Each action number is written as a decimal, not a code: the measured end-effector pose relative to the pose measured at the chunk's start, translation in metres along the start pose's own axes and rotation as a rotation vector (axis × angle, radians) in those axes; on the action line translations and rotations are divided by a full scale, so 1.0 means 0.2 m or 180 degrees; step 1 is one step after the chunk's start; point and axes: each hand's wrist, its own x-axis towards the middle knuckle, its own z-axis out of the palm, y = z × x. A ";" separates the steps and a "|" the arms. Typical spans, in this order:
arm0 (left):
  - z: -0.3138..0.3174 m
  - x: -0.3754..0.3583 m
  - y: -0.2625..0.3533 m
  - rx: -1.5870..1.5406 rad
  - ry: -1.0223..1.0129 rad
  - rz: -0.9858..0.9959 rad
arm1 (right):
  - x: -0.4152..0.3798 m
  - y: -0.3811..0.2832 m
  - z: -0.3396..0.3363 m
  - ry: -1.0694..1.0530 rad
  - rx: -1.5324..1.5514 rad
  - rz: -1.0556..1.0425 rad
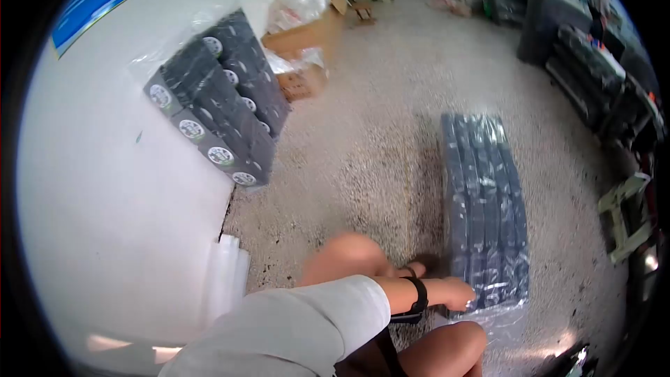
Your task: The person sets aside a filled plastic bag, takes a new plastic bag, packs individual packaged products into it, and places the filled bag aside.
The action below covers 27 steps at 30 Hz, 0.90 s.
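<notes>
My left hand [458, 294] reaches out from a white sleeve, with a black watch on the wrist. Its fingers are closed at the near left corner of a long bundle of dark grey panels [485, 202], on the clear plastic wrap [471, 304]. The bundle lies lengthwise on the floor, and loose plastic spreads from its near end. My right hand is not visible.
A wrapped grey stack with round white labels [220, 156] leans on the left wall. Cardboard boxes [300, 84] with plastic stand behind it. White rolls [227, 279] are at lower left. A stool [624, 216] and dark wrapped stacks [583, 70] line the right. A person [603, 3] is far back.
</notes>
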 end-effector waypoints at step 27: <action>-0.57 -1.50 0.66 0.0707 0.5339 0.2570 | -1.34 -2.43 2.10 -0.1589 -0.2573 -0.2906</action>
